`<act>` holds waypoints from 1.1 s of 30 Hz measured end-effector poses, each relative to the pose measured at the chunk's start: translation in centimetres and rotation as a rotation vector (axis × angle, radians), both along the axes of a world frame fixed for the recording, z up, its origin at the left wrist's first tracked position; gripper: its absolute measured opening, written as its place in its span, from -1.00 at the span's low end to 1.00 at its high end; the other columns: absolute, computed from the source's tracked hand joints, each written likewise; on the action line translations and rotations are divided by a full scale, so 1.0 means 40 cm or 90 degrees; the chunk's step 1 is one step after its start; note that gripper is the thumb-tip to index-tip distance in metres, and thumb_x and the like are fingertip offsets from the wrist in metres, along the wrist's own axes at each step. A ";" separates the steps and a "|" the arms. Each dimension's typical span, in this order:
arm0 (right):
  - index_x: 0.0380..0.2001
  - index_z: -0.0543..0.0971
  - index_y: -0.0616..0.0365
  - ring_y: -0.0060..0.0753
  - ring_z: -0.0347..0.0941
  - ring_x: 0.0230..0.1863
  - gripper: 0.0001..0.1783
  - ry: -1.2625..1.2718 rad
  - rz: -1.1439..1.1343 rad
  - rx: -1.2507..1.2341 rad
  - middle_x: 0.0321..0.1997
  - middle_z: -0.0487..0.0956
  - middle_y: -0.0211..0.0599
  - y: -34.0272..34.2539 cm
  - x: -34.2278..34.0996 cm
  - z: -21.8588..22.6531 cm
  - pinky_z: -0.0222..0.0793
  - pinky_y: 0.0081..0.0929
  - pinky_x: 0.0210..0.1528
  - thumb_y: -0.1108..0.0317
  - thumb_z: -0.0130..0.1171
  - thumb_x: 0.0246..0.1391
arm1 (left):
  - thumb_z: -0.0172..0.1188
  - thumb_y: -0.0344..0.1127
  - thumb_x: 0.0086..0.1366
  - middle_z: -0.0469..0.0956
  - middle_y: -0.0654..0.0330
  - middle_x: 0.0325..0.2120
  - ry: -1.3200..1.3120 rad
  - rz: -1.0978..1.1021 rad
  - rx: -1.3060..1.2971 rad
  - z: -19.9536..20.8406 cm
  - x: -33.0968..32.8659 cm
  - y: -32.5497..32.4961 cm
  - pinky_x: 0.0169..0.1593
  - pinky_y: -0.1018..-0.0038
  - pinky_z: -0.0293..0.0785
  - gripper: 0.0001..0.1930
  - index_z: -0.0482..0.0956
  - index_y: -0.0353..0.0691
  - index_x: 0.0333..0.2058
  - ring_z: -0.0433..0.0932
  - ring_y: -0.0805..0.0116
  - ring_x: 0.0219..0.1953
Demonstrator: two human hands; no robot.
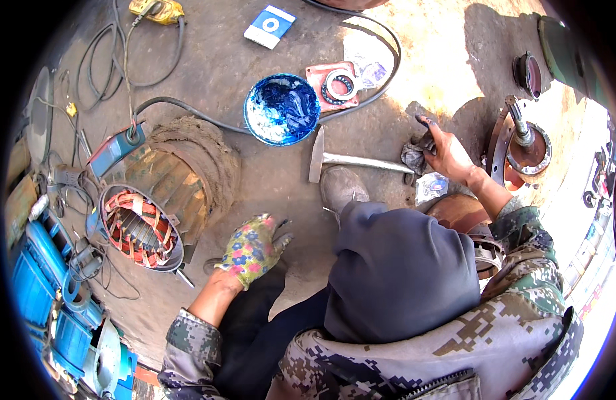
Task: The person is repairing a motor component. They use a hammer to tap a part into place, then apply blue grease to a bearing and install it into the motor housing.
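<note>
1. Reading clock from mid-view, twelve at the top edge.
2. Wearing a flowered glove on the left hand [253, 251], between seven and eight o'clock. Spread fairly wide at the fingers, back of glove facing up, with nothing seen in grip.
3. Bare at the right hand [449, 155], toward half past two. Pointing index finger toward eleven, blackened at the tip. Touching a dark crumpled rag [417, 155] on the hand's nine o'clock side; cannot tell whether gripped or merely touched.
4. Near the rag, at its nine o'clock: steel-coloured hammer [365, 161], handle end just beside it. At its five: printed wrapper [431, 188].
5. At nine o'clock: brown motor housing [178, 170], tilted on its side, opening toward seven, with red-wrapped windings [165, 233] inside. Apart from the glove.
6. Near twelve: bowl [260, 127] smeared with glossy blue. At its two: red square plate [315, 75] bearing a ball bearing [329, 87].
7. Toward half past eleven: blue-white carton [270, 27]. At eleven, near the rim: yellow handset [160, 10].
</note>
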State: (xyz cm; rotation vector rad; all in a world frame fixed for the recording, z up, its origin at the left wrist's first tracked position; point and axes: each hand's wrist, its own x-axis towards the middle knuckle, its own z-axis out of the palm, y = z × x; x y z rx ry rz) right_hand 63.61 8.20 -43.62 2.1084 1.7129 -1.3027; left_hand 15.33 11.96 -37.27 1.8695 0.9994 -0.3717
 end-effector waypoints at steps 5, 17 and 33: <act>0.50 0.22 0.04 -0.56 0.53 -0.12 -0.12 0.292 -0.291 0.049 -0.14 0.61 -0.37 0.080 -0.027 0.073 0.49 -0.46 -0.04 0.64 0.20 0.09 | 0.32 -0.20 0.40 0.69 -0.06 -0.19 -0.192 0.188 -0.033 -0.082 0.232 0.042 -0.03 0.18 0.61 -0.67 0.65 -0.24 0.03 0.70 -0.06 -0.10; 0.52 0.20 -0.01 -0.57 0.48 0.00 -0.13 0.528 -0.385 0.040 -0.04 0.58 -0.38 0.081 -0.115 0.134 0.44 -0.48 0.11 0.60 0.31 0.23 | 0.24 -0.39 0.38 0.73 -0.02 -0.15 -0.351 0.493 -0.021 -0.193 0.590 -0.042 0.07 0.31 0.56 -0.70 0.68 -0.29 0.06 0.71 0.11 -0.08; 0.50 0.22 0.01 -0.52 0.53 -0.02 -0.10 0.503 -0.314 0.048 -0.01 0.58 -0.33 0.133 -0.121 0.129 0.52 -0.41 0.07 0.31 0.48 0.20 | -0.01 -0.12 0.62 0.53 0.07 0.24 -0.683 0.742 -0.697 -0.231 0.541 -0.018 0.38 0.20 0.40 -0.52 0.42 -0.35 0.31 0.51 0.26 0.27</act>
